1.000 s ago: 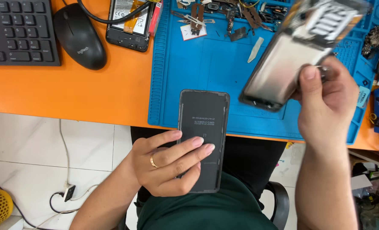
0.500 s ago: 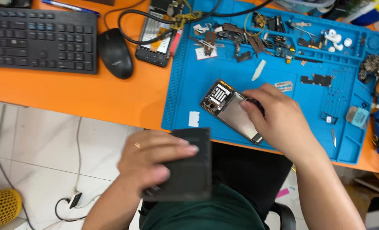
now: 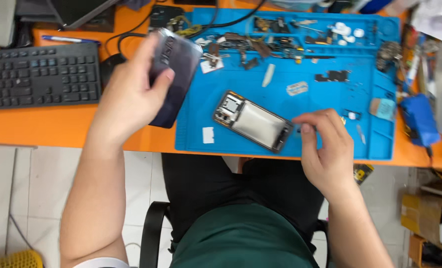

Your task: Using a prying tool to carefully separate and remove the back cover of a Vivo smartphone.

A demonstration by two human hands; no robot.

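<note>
Lifted from the lap, the dark phone panel point(image 3: 174, 74) is now hovering over the orange tabletop point(image 3: 57, 124), the left hand point(image 3: 131, 94) closing its grip around it. Rightward, the right hand point(image 3: 325, 149), grip loosely open and empty, is touching the opened phone point(image 3: 253, 121) lying on the blue mat point(image 3: 330, 109).

I sit at a phone repair bench: an orange desk point(image 3: 57, 131) with a blue repair mat point(image 3: 290, 64) strewn with small parts point(image 3: 260, 47), an opened phone point(image 3: 253, 120), and a keyboard point(image 3: 39, 74) alongside.
</note>
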